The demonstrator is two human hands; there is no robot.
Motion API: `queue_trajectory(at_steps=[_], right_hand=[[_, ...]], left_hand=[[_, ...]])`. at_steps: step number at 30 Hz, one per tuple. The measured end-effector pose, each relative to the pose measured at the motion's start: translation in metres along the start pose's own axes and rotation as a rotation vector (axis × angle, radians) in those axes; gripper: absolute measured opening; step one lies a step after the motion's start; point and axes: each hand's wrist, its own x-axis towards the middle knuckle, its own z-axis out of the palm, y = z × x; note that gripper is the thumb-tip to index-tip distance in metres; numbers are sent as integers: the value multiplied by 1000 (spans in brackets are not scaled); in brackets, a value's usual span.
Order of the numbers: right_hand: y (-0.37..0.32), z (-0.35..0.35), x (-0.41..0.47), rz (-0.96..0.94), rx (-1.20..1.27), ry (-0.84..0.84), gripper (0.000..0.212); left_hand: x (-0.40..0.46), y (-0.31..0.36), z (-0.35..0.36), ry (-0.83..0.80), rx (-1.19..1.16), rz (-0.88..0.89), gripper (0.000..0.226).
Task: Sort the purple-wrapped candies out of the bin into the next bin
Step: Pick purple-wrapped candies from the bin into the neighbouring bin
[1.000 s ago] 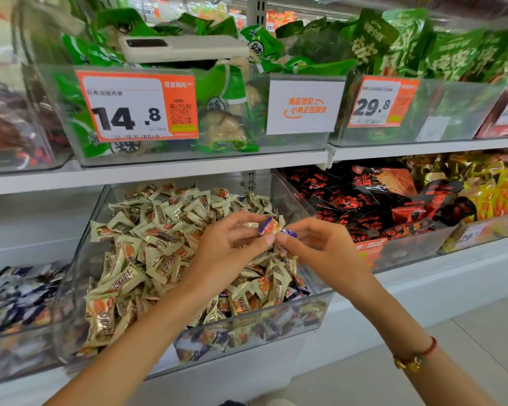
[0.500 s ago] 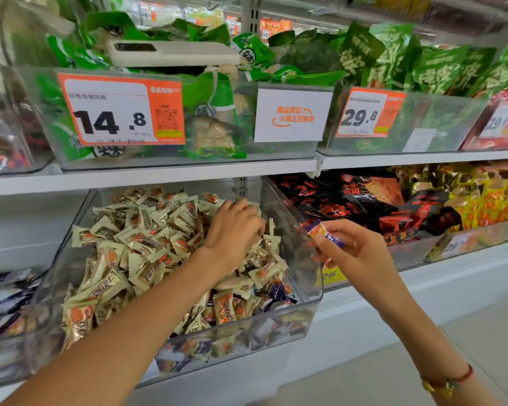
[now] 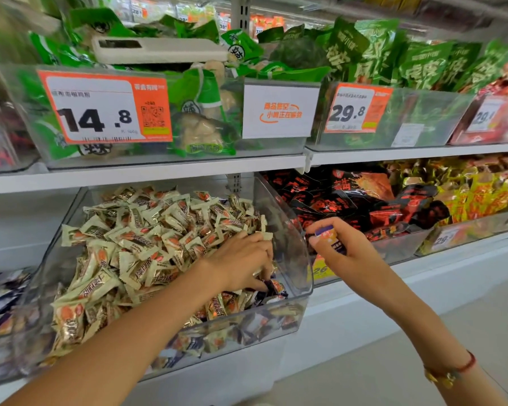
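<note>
**Purple-wrapped candies: one out, another being dug for**

Purple-wrapped candy (image 3: 329, 238) pinched in right hand (image 3: 346, 253), held just past the clear bin's (image 3: 294, 230) right wall, near the black-and-red snack bin (image 3: 399, 247). Left hand (image 3: 241, 262) down in the cream-wrapped pile (image 3: 135, 244), fingers curled onto a dark wrapper (image 3: 272, 285) at the front corner. Probably light, crinkly, a bit slick — best nipped by a twisted end or across the middle. More purple showing low behind the front wall.

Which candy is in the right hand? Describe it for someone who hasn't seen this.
Find the clear bin of cream-wrapped candies on the lower shelf. Just past its right wall, the right hand pinches one candy: purple and orange, unlike the cream ones.
</note>
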Motion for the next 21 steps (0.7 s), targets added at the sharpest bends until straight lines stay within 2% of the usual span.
queue_trajectory(at_steps=[4,6,8,10,12,14,18,21], right_hand=[[-14,-6,-3,-58,-122,-121,7],[-23,-2,3,-85,-258,-205,10],[-35,7,14,-106,-370,-333,15],[-46,19,25,-125,-385,-432,19],[-51,31,32,-114,-294,-403,19],[-53,41,37,-63,-159,-293,18],[-47,63,38,32,-31,-253,13],[-51,76,34,62,51,-247,25]], left_hand=[[-24,-18,-1,101,-144,-51,18],[-35,-24,-5,125,-192,-83,13],[-46,-26,-8,169,-314,-137,9],[-56,-25,-9,289,-503,-218,11],[-64,-22,-11,481,-690,-317,16],[-71,-19,-17,628,-819,-412,10],[-78,-14,-30,674,-1084,-561,8],[-80,-11,-37,742,-1248,-624,9]])
